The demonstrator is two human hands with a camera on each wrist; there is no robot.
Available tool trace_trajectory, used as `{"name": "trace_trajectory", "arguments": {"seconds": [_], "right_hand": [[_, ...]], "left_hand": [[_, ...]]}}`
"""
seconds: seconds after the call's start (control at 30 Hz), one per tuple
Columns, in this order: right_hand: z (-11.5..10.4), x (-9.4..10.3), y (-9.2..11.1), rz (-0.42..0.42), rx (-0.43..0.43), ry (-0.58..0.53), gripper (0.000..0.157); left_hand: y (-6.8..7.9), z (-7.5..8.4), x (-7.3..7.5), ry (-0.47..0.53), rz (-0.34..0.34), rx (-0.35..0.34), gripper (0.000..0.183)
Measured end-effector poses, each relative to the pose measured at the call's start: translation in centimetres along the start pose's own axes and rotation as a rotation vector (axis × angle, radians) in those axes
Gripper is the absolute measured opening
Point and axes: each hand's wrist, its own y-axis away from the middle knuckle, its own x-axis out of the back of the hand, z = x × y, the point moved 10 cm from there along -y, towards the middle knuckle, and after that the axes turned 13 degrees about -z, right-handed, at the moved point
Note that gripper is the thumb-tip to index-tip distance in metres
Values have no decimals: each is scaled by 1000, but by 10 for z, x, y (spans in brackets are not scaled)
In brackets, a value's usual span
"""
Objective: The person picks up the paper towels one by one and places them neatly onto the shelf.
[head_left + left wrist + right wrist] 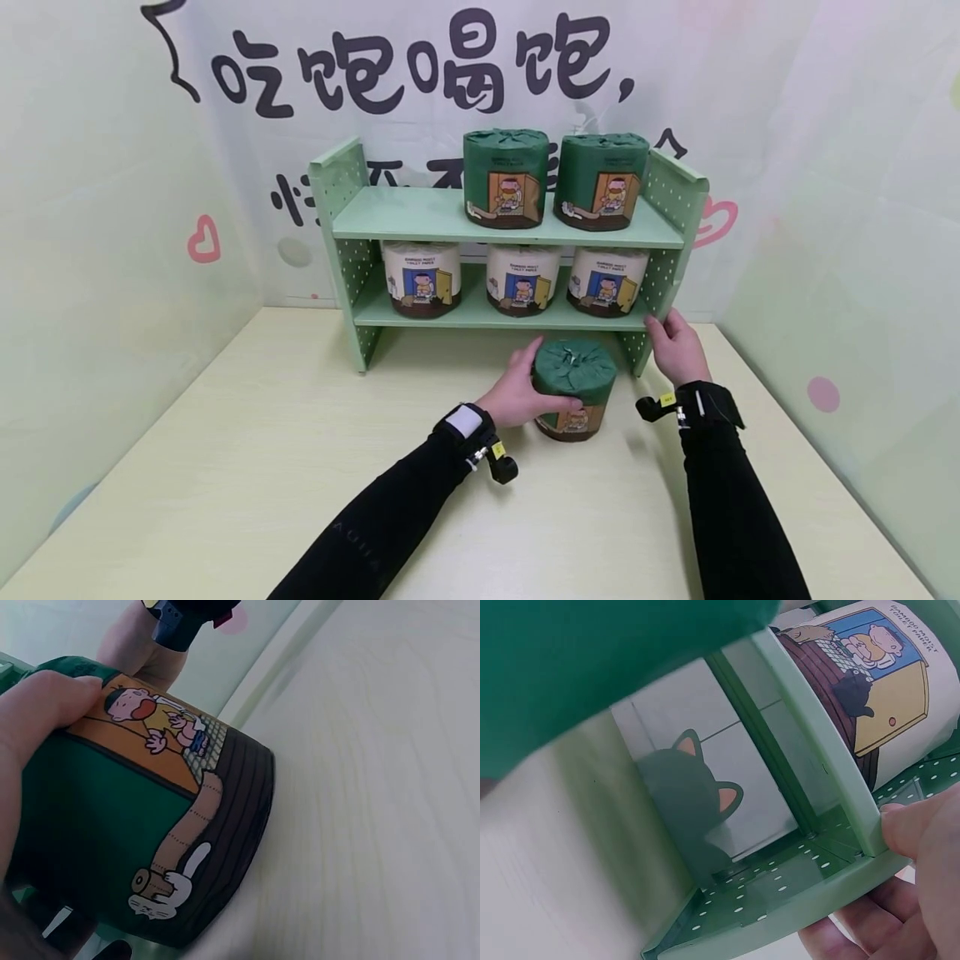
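Observation:
My left hand (517,398) grips a green-wrapped toilet paper roll (576,377) from its left side, thumb across the printed front. The roll is low over the table before the mint-green two-tier shelf (408,212); whether its base touches the tabletop, I cannot tell. In the left wrist view the thumb (52,705) lies on the roll's cartoon print. My right hand (681,348) holds the shelf's right side panel near the lower board. The right wrist view shows the thumb (907,825) on the inner side and fingers (877,919) outside the panel.
Two green rolls (506,179) stand on the upper board, toward the right. Three white-wrapped rolls (522,281) stand along the lower board. A pale wooden table (225,467) bears the shelf, with a lettered backdrop (435,50) behind and walls on both sides.

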Motion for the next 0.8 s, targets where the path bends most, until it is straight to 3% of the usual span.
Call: {"name": "trace_trajectory", "arguments": {"seconds": [0.23, 0.37, 0.5, 0.63, 0.8], "right_hand": [[0, 1, -1, 7, 2, 10, 48], [0, 0, 0, 7, 8, 9, 47], [-1, 0, 0, 6, 6, 6, 47], [-1, 0, 1, 4, 0, 2, 47], [0, 0, 1, 5, -6, -2, 48]], "left_hand": [[6, 1, 1, -4, -15, -48, 94], [9, 1, 0, 24, -36, -68, 97], [16, 9, -4, 72, -105, -98, 102], [18, 12, -6, 61, -177, -117, 104], [17, 4, -1, 21, -177, -115, 98]]}}
